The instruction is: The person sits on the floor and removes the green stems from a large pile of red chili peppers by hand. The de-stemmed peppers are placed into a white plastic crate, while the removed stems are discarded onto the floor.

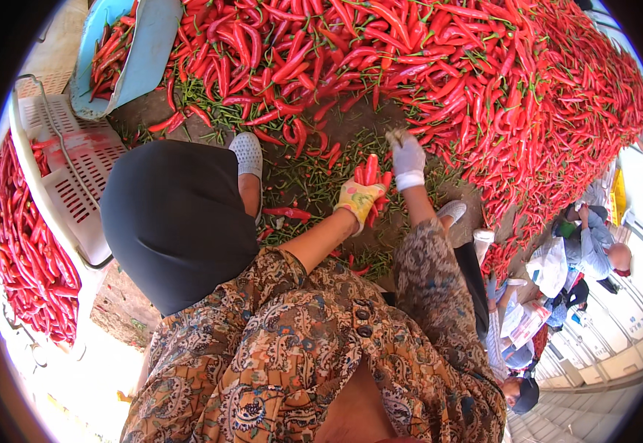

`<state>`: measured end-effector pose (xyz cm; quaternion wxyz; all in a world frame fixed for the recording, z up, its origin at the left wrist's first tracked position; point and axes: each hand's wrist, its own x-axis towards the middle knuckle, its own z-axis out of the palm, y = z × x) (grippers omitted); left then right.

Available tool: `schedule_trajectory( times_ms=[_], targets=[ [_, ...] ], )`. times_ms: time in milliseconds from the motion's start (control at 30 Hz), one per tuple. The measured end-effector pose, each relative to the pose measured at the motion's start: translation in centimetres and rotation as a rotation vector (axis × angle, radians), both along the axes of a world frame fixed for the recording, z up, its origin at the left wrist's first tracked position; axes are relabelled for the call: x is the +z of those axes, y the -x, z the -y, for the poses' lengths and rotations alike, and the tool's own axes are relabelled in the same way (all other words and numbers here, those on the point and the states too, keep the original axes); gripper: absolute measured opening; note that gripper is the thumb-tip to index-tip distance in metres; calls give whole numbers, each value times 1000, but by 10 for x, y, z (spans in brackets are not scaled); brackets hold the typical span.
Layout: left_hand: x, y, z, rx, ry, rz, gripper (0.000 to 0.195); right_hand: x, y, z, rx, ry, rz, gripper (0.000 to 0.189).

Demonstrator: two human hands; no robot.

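My left hand (359, 200), in a yellow patterned glove, is closed around several red chili peppers (372, 171). Their smooth ends stick up past the fingers, and more hang below the palm. Just to the right, my right hand (408, 159) wears a white glove with dirty fingertips. Its fingers are bent downward near the edge of a large heap of red chilies (465, 72); whether anything is between them is hidden. Loose green stems (310, 185) litter the ground under both hands, with a few red chilies among them.
A blue scoop-shaped container (150, 50) with chilies stands at upper left. Below it is a white slotted plastic crate (80, 188) with a wire handle, beside many more chilies (28, 255). My dark-clad knee (180, 221) rises at left. Other people (592, 249) sit at the right.
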<state>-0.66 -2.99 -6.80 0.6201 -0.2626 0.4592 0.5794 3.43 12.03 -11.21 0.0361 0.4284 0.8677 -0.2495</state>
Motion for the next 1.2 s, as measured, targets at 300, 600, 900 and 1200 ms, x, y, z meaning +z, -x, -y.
schedule_trajectory(
  times_ms=[300, 600, 900, 1200],
  targets=[
    [-14, 4, -4, 91, -47, -201, 32, -73, 58, -81, 405, -437, 844, 25],
    [-4, 5, -1, 179, -204, -123, 50, 28, -1, -3, -66, 378, 59, 30],
    [2, 2, 16, -258, -360, 107, 22, 48, -47, 38, -497, 803, -386, 20],
    [-13, -13, 5, -92, -138, 32, 17, -32, -34, -28, -325, 43, 237, 40]
  ],
)
